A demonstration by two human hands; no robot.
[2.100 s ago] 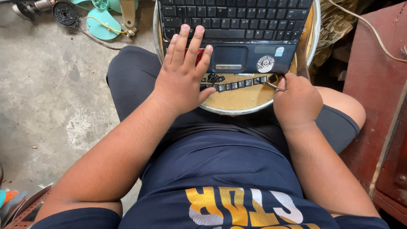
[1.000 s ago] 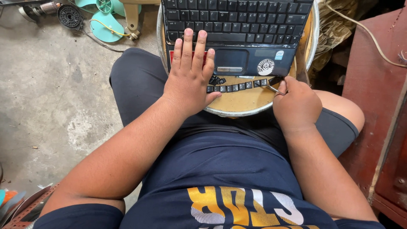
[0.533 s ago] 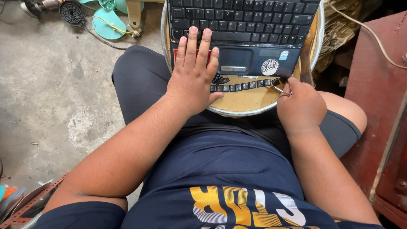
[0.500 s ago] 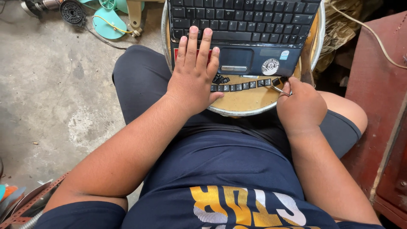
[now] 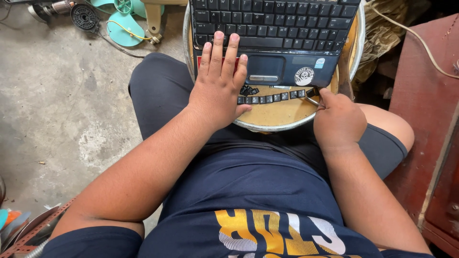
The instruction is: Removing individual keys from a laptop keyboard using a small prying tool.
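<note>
Bare concrete floor (image 5: 52, 110), stained and dusty, on the person's left. Far left corner of the floor: teal fan parts (image 5: 122, 21) with a yellow wire, plus a dark round motor piece (image 5: 84, 16). On the person's right: a reddish-brown wooden cabinet (image 5: 420, 119) with a pale cable (image 5: 420, 43) lying over it.

Person seated, dark shorts, navy shirt. Between the knees: a small round table (image 5: 277, 112) with a metal rim and a worn tan top. On it, a dark blue laptop (image 5: 291, 67), keyboard facing the person, with round stickers on the palm rest to the right of the touchpad.

Left hand (image 5: 220, 86): open and flat, fingers extended, palm pressing down on the laptop's left palm rest; fingertips reach the bottom row of the keyboard. It grips nothing.

Right hand (image 5: 337, 119): closed in a loose fist at the table's near right edge, pinching a thin metal tool (image 5: 311, 100); the tip points toward the laptop's front right corner.

Loose black keycaps (image 5: 272, 98) lie in a row on the table top just in front of the laptop, between the two hands; a few more are bunched near the left thumb.
</note>
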